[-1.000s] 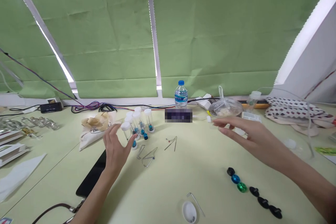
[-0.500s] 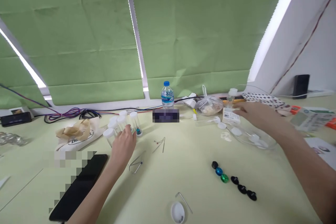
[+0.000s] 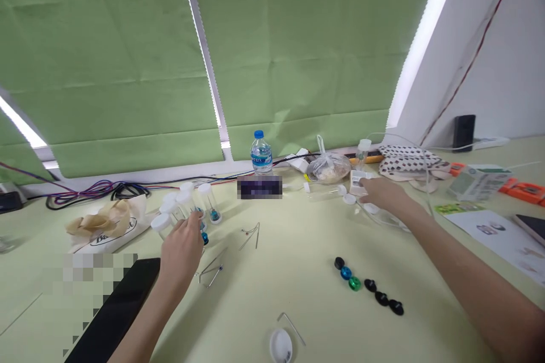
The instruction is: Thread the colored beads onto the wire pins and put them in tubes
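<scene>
My left hand (image 3: pixel 182 247) is among several upright clear tubes (image 3: pixel 209 204) with white caps, its fingers curled. The hand hides what lies inside the grip. Small blue pieces show at the base of some tubes, and a blue piece (image 3: pixel 205 238) peeks out beside my fingers. My right hand (image 3: pixel 385 195) reaches to the back right with fingers apart, over a small white box (image 3: pixel 358 180) and loose clear plastic pieces. Whether it touches the box I cannot tell. Behind it stands another clear capped tube (image 3: pixel 363 153).
Hex keys (image 3: pixel 292 328) and a white cap (image 3: pixel 281 346) lie in front. Blue, green and black round pieces (image 3: pixel 346 273) sit right of centre. A water bottle (image 3: pixel 260 154), knotted plastic bag (image 3: pixel 327 167), cloth bag (image 3: pixel 110 224) and black phone (image 3: pixel 121 306) surround them.
The view has turned slightly right. My right hand has come down from beside the standing tube to the white box. A blue piece now shows beside my left fingers.
</scene>
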The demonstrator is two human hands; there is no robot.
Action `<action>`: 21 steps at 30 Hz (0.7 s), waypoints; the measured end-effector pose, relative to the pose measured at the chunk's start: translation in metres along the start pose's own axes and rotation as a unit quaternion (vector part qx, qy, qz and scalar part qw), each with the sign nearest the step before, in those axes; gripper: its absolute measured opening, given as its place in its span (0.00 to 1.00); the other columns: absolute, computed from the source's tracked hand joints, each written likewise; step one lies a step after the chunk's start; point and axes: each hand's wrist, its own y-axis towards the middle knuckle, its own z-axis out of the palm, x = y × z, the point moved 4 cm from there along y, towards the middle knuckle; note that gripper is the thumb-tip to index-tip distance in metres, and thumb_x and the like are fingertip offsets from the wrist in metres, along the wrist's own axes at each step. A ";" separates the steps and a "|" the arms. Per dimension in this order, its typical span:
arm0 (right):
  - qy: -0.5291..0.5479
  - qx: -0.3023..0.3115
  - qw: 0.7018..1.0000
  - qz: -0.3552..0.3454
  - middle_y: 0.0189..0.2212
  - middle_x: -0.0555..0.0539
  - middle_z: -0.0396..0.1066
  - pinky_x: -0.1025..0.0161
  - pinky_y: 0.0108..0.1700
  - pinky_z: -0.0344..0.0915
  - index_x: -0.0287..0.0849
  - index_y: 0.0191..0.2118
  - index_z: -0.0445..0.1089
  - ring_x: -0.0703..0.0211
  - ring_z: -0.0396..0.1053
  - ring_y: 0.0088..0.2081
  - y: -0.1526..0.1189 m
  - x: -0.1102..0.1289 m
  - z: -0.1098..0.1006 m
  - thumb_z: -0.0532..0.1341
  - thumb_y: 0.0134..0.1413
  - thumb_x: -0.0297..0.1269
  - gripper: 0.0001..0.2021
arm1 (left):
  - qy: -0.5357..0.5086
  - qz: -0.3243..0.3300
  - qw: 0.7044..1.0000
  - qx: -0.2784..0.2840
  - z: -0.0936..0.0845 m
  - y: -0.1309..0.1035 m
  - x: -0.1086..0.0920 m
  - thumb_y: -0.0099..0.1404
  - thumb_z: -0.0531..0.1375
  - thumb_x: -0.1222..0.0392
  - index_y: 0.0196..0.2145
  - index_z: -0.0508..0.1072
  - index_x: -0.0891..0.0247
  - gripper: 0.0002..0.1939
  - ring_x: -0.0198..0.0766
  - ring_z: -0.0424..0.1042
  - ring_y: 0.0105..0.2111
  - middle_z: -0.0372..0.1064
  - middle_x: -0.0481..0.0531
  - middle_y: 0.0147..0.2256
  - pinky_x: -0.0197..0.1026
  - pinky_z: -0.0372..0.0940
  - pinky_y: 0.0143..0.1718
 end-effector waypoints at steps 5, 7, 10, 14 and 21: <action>0.054 -0.006 0.998 -0.015 0.50 0.43 0.68 0.51 0.45 0.70 0.40 0.52 0.66 0.53 0.71 0.45 0.001 0.016 -0.007 0.59 0.62 0.37 0.14 | -0.066 -0.021 0.996 -0.059 -0.028 -0.006 -0.007 0.69 0.44 0.60 0.39 0.69 0.59 0.14 0.47 0.73 0.34 0.74 0.55 0.32 0.39 0.55 0.24; 0.092 -0.019 0.995 -0.044 0.50 0.43 0.69 0.50 0.45 0.70 0.40 0.52 0.66 0.53 0.71 0.45 -0.007 0.036 -0.017 0.59 0.62 0.37 0.14 | -0.110 -0.010 0.991 -0.073 -0.035 -0.006 -0.011 0.69 0.45 0.59 0.37 0.68 0.59 0.13 0.45 0.72 0.33 0.74 0.53 0.31 0.39 0.57 0.26; 0.175 -0.008 0.976 -0.128 0.45 0.44 0.70 0.55 0.41 0.70 0.39 0.50 0.65 0.56 0.72 0.41 -0.033 0.079 -0.026 0.58 0.63 0.40 0.14 | -0.180 0.010 0.980 -0.084 -0.043 -0.004 -0.016 0.68 0.46 0.58 0.35 0.67 0.58 0.11 0.43 0.72 0.31 0.74 0.51 0.32 0.39 0.59 0.29; 0.267 0.058 0.932 -0.239 0.40 0.48 0.73 0.64 0.34 0.69 0.44 0.44 0.66 0.59 0.72 0.36 -0.075 0.134 -0.021 0.59 0.58 0.41 0.10 | -0.253 0.021 0.966 -0.041 -0.053 0.004 -0.024 0.66 0.48 0.57 0.33 0.67 0.57 0.09 0.40 0.71 0.29 0.73 0.48 0.30 0.38 0.59 0.29; 0.316 0.091 0.903 -0.278 0.39 0.48 0.71 0.62 0.32 0.65 0.46 0.41 0.68 0.55 0.69 0.35 -0.094 0.155 -0.015 0.64 0.50 0.45 0.14 | -0.337 0.085 0.937 0.030 -0.087 0.020 -0.056 0.65 0.51 0.63 0.30 0.67 0.58 0.07 0.36 0.65 0.26 0.69 0.47 0.29 0.38 0.57 0.27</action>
